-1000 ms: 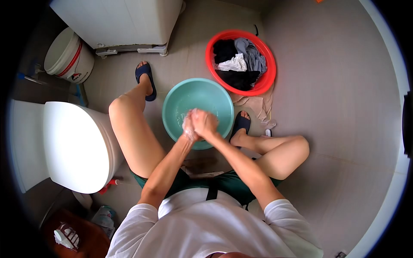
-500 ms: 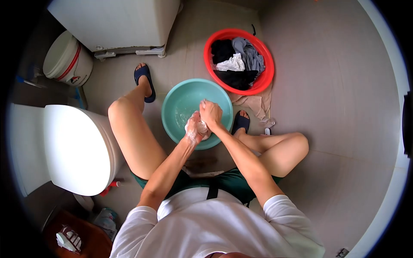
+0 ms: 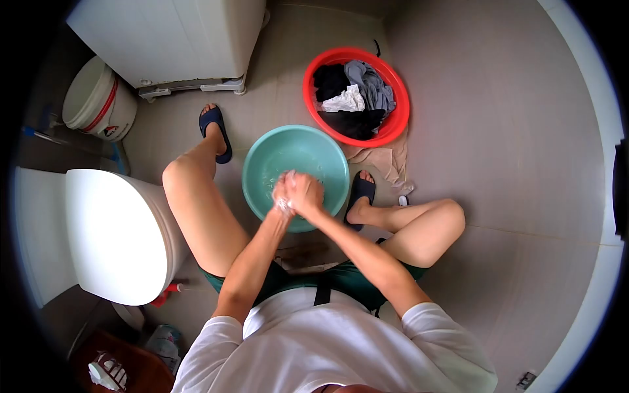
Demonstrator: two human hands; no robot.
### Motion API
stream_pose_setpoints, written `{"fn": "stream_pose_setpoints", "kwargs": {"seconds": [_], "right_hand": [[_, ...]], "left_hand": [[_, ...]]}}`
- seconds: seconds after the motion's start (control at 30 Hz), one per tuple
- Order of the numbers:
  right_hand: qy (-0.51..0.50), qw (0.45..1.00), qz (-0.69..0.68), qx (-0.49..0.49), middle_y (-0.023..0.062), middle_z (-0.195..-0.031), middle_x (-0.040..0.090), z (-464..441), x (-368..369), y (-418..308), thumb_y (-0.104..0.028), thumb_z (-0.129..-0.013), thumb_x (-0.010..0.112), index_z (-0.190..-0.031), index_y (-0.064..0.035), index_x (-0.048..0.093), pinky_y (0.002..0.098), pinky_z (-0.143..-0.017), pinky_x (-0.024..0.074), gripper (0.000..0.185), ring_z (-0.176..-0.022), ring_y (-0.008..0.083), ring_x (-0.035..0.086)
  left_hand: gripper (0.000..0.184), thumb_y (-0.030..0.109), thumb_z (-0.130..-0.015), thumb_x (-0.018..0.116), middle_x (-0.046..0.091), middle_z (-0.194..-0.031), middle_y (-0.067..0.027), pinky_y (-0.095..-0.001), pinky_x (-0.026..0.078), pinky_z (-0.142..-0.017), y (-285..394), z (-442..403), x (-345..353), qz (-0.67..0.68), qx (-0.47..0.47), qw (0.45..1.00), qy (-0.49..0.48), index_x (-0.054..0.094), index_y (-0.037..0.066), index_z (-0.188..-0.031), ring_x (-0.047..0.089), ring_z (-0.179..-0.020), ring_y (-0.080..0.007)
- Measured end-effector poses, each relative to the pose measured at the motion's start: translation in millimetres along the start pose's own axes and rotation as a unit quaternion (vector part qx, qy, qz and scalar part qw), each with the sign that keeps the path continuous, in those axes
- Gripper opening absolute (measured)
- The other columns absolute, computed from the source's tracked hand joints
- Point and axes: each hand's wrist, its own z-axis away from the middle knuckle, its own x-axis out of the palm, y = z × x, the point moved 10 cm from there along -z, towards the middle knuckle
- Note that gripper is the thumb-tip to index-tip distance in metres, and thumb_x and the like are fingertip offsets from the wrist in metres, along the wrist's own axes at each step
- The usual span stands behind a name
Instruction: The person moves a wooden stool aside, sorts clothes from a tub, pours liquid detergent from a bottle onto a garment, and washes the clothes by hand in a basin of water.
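A teal plastic basin [image 3: 262, 147] stands on the floor between my knees, with some suds and a little water inside. Over its near half, my left hand [image 3: 282, 194] and my right hand [image 3: 306, 192] are pressed together, fingers closed. White lather coats my left hand and wrist. Between the two hands is a pale soapy cloth, now almost wholly hidden by them; it showed better half a second ago. My right hand lies partly across the left one.
A red tub [image 3: 404, 108] of black, grey and white clothes sits beyond the basin, with a beige cloth [image 3: 388, 159] under its near side. To the left are a white toilet [image 3: 118, 236], a lidded white bucket [image 3: 98, 101] and a large white appliance [image 3: 170, 39].
My hands have come closer together and moved slightly down and left, covering the pale cloth that showed between them. The whole view has shifted a little.
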Motion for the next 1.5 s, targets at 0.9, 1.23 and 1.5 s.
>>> {"fn": "stream_pose_setpoints", "kwargs": {"seconds": [0.9, 1.23, 1.5], "right_hand": [[0.044, 0.996, 0.006, -0.082, 0.022, -0.064, 0.061, 23.9, -14.0, -27.0, -0.03, -0.083, 0.055, -0.074, -0.0058, 0.066, 0.0493, -0.061, 0.0492, 0.028, -0.069, 0.041, 0.062], [-0.033, 0.999, -0.015, -0.039, 0.0204, -0.068, 0.063, 25.0, -3.3, -21.7, -0.034, -0.087, 0.049, -0.072, -0.0059, 0.063, 0.0484, -0.06, 0.0503, 0.034, -0.064, 0.0392, 0.063], [-0.051, 0.984, -0.165, 0.045, 0.012, -0.06, 0.059, -48.5, -0.7, 59.8, -0.028, -0.087, 0.058, -0.077, -0.0022, 0.062, 0.0354, -0.058, 0.0469, 0.028, -0.057, 0.0232, 0.059]], "left_hand": [[0.028, 0.032, -0.093, 0.042, 0.056, -0.077, -0.0027, -0.0414, 0.045, -0.072, 2.5, -14.4, -23.0, 0.033, 0.021, 0.999, 0.021, 0.056, 0.013, -0.079, 0.054, -0.075, -0.0204], [0.03, 0.03, -0.095, 0.041, 0.045, -0.061, 0.0014, -0.0321, 0.043, -0.054, 32.1, -13.2, -45.1, -0.023, 0.113, 0.991, 0.065, 0.045, 0.015, -0.071, 0.047, -0.057, -0.0142], [0.036, 0.029, -0.094, 0.044, 0.039, -0.058, 0.0007, -0.0286, 0.036, -0.051, 4.0, 49.3, 29.8, -0.095, 0.01, 0.988, 0.12, 0.037, 0.015, -0.062, 0.041, -0.054, -0.0124]]}}
